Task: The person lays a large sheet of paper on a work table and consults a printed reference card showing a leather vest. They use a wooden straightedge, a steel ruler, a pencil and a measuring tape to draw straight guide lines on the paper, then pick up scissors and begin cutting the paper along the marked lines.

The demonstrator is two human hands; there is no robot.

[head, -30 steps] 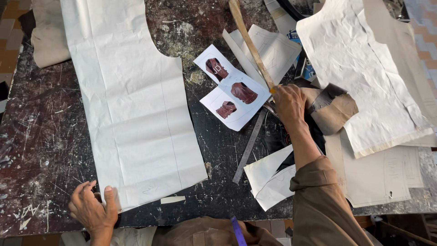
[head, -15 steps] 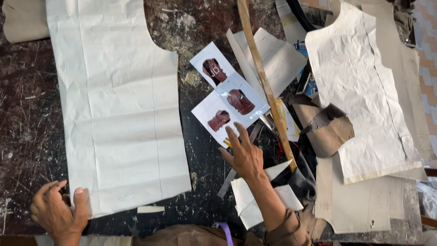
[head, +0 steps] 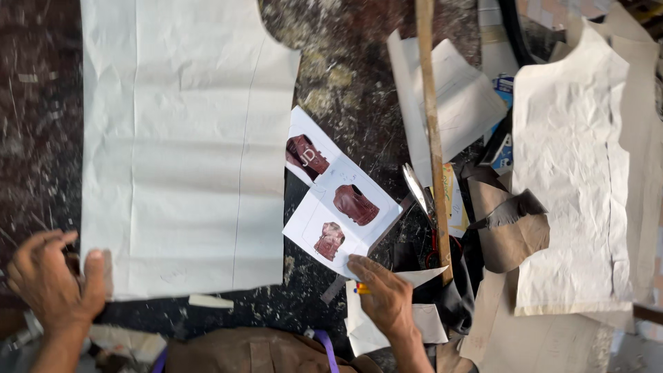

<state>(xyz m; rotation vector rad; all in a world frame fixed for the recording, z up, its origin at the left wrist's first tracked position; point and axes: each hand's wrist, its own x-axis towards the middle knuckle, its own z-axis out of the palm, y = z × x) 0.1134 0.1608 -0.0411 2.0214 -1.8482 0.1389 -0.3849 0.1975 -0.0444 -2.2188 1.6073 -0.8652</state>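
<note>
— What are the hands doing at the near edge?

— The left hand (head: pixel 52 283) sits at the near left corner of the big white pattern paper (head: pixel 183 145), fingers curled and the thumb pressing on the sheet's edge. The right hand (head: pixel 387 297) lies palm down, fingers closed around a small yellow and red marker (head: pixel 360 288), its fingertips touching the near corner of the printed sheet of jacket photos (head: pixel 342 207).

— And just past them?

— A small white paper scrap (head: pixel 210 301) lies just below the pattern paper's near edge. White offcuts (head: pixel 425 321) sit under the right wrist.

— Farther out?

— The photo sheet rests on the dark, paint-flecked table (head: pixel 345 83), just right of the pattern paper. To its right, scissors (head: pixel 419 190) lie beside a long wooden stick (head: pixel 431 131) that runs to the far edge. Brown fabric pieces (head: pixel 507 224) and a crumpled white pattern piece (head: pixel 570 173) lie at the right.
</note>
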